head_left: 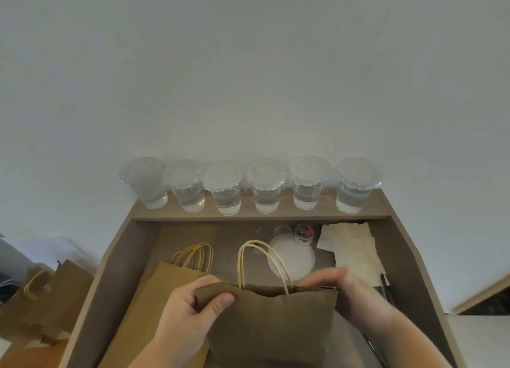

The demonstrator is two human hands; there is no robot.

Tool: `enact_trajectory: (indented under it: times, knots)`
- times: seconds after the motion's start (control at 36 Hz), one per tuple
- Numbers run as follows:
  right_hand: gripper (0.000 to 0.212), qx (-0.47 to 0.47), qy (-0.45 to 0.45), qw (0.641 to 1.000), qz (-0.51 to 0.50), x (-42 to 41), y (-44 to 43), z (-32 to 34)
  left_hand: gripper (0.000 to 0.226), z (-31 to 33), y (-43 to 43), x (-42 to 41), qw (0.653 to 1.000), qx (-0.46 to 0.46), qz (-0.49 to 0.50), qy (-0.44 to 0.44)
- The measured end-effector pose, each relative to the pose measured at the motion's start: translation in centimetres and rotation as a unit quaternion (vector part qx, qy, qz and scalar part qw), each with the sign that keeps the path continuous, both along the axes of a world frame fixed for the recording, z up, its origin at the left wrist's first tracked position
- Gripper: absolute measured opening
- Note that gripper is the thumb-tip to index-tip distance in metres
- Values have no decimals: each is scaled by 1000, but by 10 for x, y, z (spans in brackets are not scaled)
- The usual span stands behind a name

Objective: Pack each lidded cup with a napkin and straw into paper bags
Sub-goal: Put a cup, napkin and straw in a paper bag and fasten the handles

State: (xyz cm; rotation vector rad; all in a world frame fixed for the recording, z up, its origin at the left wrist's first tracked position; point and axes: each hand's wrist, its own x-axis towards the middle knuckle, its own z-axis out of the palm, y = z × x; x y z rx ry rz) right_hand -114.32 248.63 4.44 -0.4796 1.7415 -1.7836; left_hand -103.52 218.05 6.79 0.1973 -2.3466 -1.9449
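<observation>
Our left hand [190, 309] comes in from below, palm turned inward. Its thumb lies on the near face of the bag [270, 320] and its fingers curl behind the top left corner, pinching the paper. Our right hand [356, 293] is blurred. Its fingers bend over the bag's top right corner and seem to grip the rim there. The bag stands between both hands over the desk's lower level, mouth barely parted, its handles [262, 260] rising upright. A second bag [154, 298] lies flat beneath it to the left.

Six lidded cups [265, 185] stand in a row on the back shelf, well apart from the hands. Napkins [350, 246] lie in the far right corner, just beyond the right hand. The desk's side walls [110, 262] close in on both sides. A white disc [298, 257] and a small jar [304, 233] take up the floor behind the handles.
</observation>
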Motion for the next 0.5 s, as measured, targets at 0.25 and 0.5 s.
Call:
enact_trajectory:
  times: [0.25,0.5]
  knots:
    - [30,379,147,892,-199,-109,-28,-60,12,10,0,-1,998,-41,-27,-38]
    - [23,515,169,826,-152,-160,-51,-74,35,18,-10,1,983,-174,-65,8]
